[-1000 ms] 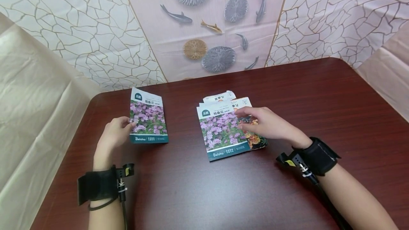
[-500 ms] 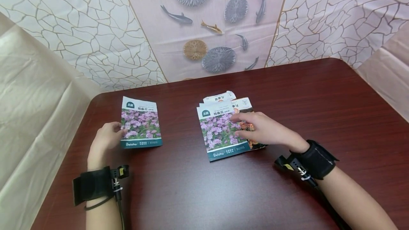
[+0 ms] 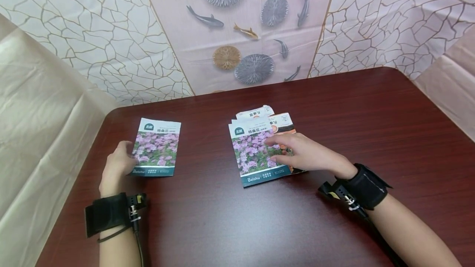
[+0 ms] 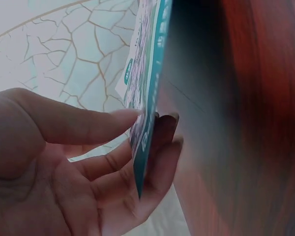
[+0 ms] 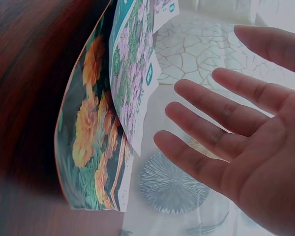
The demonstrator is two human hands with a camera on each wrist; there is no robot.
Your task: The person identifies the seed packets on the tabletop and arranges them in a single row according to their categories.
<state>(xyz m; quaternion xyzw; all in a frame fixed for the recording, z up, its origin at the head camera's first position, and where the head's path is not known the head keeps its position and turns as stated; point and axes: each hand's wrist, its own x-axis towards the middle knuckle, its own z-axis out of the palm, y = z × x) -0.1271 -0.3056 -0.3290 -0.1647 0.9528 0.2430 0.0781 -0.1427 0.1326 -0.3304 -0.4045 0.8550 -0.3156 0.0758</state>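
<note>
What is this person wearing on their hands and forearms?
The left hand and right hand are ungloved, and no sleeves show on the forearms. Each wrist has a wide black strap with a small black camera carrying a yellow mark, plus a black cable. A thin dark band crosses the left forearm.

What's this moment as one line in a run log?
left hand: pinches packet | right hand: empty, over pile | packet: left of pile, apart | pile top: purple flowers
</note>
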